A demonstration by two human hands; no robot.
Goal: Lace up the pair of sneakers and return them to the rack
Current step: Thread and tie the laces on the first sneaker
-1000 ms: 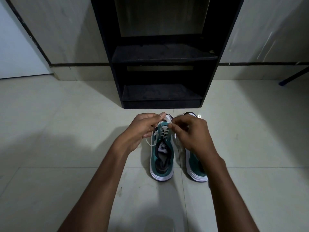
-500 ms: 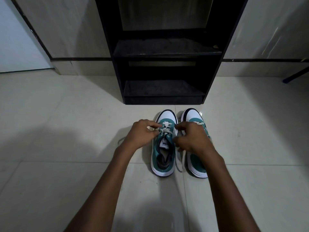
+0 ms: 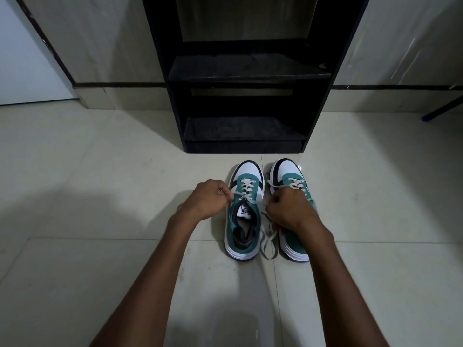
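From my feed I see 2 teal-and-white sneakers side by side on the tiled floor [image 3: 87, 196], toes toward 12 o'clock, just short of the black rack [image 3: 244, 71] whose 2 visible shelves hold nothing I can make out. The left sneaker [image 3: 244, 221] sits at centre frame, its white lace [image 3: 246, 190] crossed through the upper eyelets. The left hand [image 3: 209, 200], at 9 o'clock from that shoe, has its fingers curled and pinches 1 end of the lace, drawn out sideways from the top eyelet. The right hand [image 3: 292, 210], at 3 o'clock from the same shoe, is clenched around the other end and lies over the right sneaker [image 3: 292, 186], hiding its middle. Loose lace tails [image 3: 266, 242] trail on the floor between the 2 heels. At 2 o'clock, far right, a dark blue bar [image 3: 441, 110] slants down to the floor.
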